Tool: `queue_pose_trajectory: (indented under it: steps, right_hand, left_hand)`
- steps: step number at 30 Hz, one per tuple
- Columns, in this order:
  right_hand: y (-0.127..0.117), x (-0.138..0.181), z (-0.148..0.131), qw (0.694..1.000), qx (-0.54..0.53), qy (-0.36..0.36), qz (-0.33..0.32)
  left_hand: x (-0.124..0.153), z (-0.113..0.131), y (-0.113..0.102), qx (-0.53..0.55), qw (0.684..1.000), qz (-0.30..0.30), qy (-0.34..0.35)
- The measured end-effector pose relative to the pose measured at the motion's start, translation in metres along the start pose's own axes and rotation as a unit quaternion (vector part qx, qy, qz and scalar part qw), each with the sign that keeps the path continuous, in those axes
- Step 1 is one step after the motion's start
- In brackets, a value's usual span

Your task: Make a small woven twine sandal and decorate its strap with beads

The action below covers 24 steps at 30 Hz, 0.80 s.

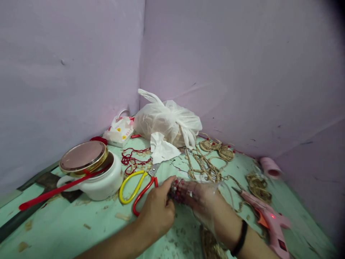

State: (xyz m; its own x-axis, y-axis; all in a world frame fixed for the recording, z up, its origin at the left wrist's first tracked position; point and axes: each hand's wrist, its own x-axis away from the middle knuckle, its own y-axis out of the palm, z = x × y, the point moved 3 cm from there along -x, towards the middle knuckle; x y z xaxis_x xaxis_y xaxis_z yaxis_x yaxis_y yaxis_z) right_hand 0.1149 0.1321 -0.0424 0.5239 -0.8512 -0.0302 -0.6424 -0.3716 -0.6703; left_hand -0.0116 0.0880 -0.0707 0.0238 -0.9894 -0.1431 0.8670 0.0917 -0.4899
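Observation:
My left hand (159,203) is closed, thumb and fingers gripping the end of a clear plastic bag (208,212). Small red and dark beads (179,190) are gathered in that end. Through the plastic I see my right hand (201,194), reaching inside the bag with its fingertips at the beads; the fingers are blurred and partly hidden. A black band circles the right wrist. Just beyond my left hand lie scissors (137,190) with one yellow and one red handle. A coiled straw-coloured piece (210,242) shows partly beneath my right forearm.
At left stands a white pot (104,183) with a gold-rimmed lid (83,158) and a red stick (51,197). A tied white bag (168,120), paper (161,149), red thread (132,158) and twine (202,163) lie behind. A pink glue gun (272,219), its light lit, is at right.

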Motion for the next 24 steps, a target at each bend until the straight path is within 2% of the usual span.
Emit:
queue_pose_trajectory:
  steps: [3,9,16,24]
  right_hand:
    - [0.000,0.000,-0.001,0.999,0.049,-0.010,0.003]
    - [0.003,-0.008,0.000,0.983,0.181,-0.006,-0.036]
    - [-0.001,-0.012,-0.001,0.979,0.177,-0.026,-0.092]
    - [-0.004,-0.016,-0.010,0.973,0.181,-0.042,-0.135]
  left_hand:
    - [0.000,0.000,0.000,-0.003,1.000,-0.001,0.004]
    - [-0.001,0.001,-0.001,-0.005,1.000,-0.002,0.001]
    - [-0.003,0.004,-0.003,0.011,0.996,-0.066,-0.052]
    - [-0.004,0.006,-0.005,0.003,0.996,-0.048,-0.076]
